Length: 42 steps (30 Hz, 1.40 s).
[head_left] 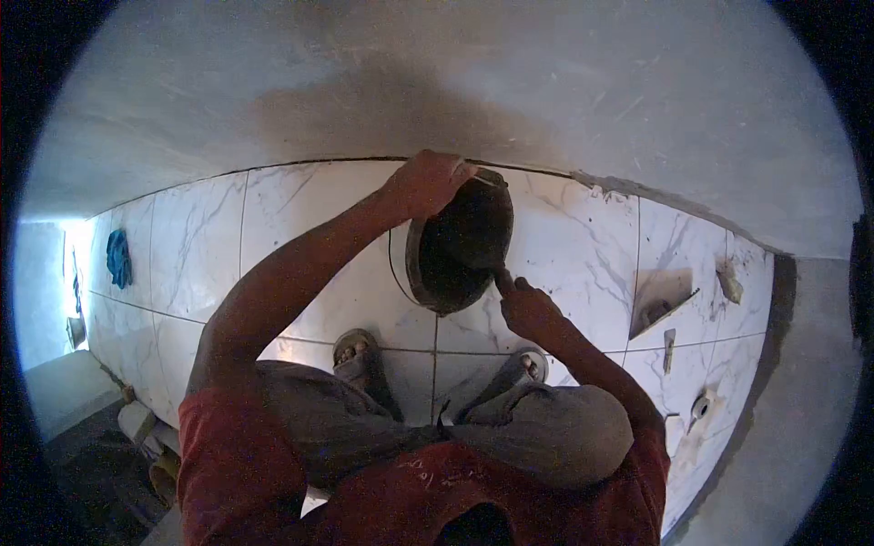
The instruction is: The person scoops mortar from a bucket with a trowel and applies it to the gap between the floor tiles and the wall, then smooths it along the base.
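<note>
A dark round bucket is tilted on the tiled floor in front of me, its thin wire handle hanging at the left. My left hand is closed on the bucket's upper rim, near the foot of the wall. At the bucket's lower right edge, my right hand is closed round the handle of what looks like a trowel. The blade reaches into the bucket and is hard to tell from the dark inside. What the bucket holds is too dark to make out.
White marbled tiles cover the floor up to the grey wall. At the right lie a flat plastering float, a small scraper-like tool and a round drain opening. A blue cloth lies far left. My sandalled feet flank a tile joint.
</note>
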Each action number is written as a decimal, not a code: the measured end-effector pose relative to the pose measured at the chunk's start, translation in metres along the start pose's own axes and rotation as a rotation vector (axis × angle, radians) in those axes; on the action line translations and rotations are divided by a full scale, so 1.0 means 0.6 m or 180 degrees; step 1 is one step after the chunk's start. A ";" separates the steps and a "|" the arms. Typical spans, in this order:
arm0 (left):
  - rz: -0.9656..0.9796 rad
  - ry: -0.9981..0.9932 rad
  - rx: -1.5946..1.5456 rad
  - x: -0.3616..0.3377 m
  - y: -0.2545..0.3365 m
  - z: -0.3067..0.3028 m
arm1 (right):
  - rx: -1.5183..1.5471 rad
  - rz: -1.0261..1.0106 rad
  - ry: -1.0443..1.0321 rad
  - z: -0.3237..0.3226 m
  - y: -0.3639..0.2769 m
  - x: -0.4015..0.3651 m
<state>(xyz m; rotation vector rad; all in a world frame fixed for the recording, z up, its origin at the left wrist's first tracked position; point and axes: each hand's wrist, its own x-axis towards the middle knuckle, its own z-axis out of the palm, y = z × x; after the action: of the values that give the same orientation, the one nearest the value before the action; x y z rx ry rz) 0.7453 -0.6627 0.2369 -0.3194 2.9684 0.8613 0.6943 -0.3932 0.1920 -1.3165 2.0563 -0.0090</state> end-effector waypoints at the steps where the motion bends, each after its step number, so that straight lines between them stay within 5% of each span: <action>1: -0.0142 -0.0024 -0.0086 -0.004 0.006 -0.007 | 0.0024 -0.0040 -0.0273 -0.006 -0.006 -0.017; 3: -0.0252 -0.0015 -0.0164 -0.001 0.009 -0.015 | 0.0130 -0.0069 -0.0378 -0.013 0.014 -0.028; 6: -0.0156 0.0183 -0.0177 -0.007 -0.021 -0.020 | 0.0370 -0.0925 -0.0193 0.006 0.052 -0.020; 8: 0.0668 0.0563 0.0238 -0.016 -0.048 -0.021 | 0.0571 -0.0150 0.0044 0.023 0.021 -0.051; 12: -0.0135 -0.0055 -0.0263 0.002 -0.053 -0.036 | 0.0669 -0.0100 0.0517 0.160 0.051 -0.051; 14: 0.0343 -0.0040 0.0054 0.014 -0.076 -0.022 | 0.0738 -0.0312 0.0779 0.189 0.065 -0.060; 15: 0.0314 -0.0045 0.0023 0.013 -0.091 -0.017 | 0.0732 -0.0315 0.0736 0.194 0.072 -0.078; 17: 0.0038 0.0126 -0.0386 0.014 -0.111 -0.023 | 0.2358 0.0206 0.0380 0.175 0.085 -0.112; 23: 0.0293 -0.0073 -0.0167 0.007 -0.089 -0.040 | 0.3209 0.0258 0.0309 0.204 0.186 -0.185; 24: 0.0268 -0.0043 -0.0160 0.006 -0.095 -0.035 | 0.1643 -0.0076 0.0925 0.287 0.263 -0.184; 25: 0.0449 0.0057 -0.0130 0.007 -0.107 -0.022 | 0.1629 -0.0108 0.0923 0.246 0.242 -0.194; 27: 0.0592 0.0191 -0.0077 0.002 -0.114 -0.025 | 0.1348 0.1109 0.0128 0.102 0.155 -0.222; 29: 0.0047 0.0014 -0.0174 -0.012 -0.101 -0.038 | 0.1846 0.0826 0.0456 0.097 0.146 -0.234; 31: 0.0154 -0.0009 -0.0211 -0.017 -0.085 -0.047 | 0.1576 -0.0244 0.0890 0.083 0.123 -0.215; 32: 0.0297 -0.0043 -0.0242 -0.017 -0.074 -0.046 | 0.2923 0.0597 0.0174 0.072 0.102 -0.189; 37: 0.0438 -0.0230 0.0196 0.001 -0.045 -0.035 | 0.5277 0.1226 -0.0712 0.144 0.083 -0.092; 40: 0.0343 -0.0240 0.0109 -0.017 -0.051 -0.036 | 0.4749 0.1125 -0.1014 0.139 0.113 -0.106; 42: 0.0277 -0.0171 -0.0056 -0.023 -0.049 -0.039 | 0.2584 -0.0026 -0.0954 0.077 0.150 -0.144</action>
<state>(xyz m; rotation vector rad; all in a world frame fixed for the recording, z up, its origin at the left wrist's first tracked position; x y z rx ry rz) 0.7657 -0.6968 0.2422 -0.1659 2.9461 0.8902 0.6695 -0.2639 0.1714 -0.7540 1.5260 -0.5555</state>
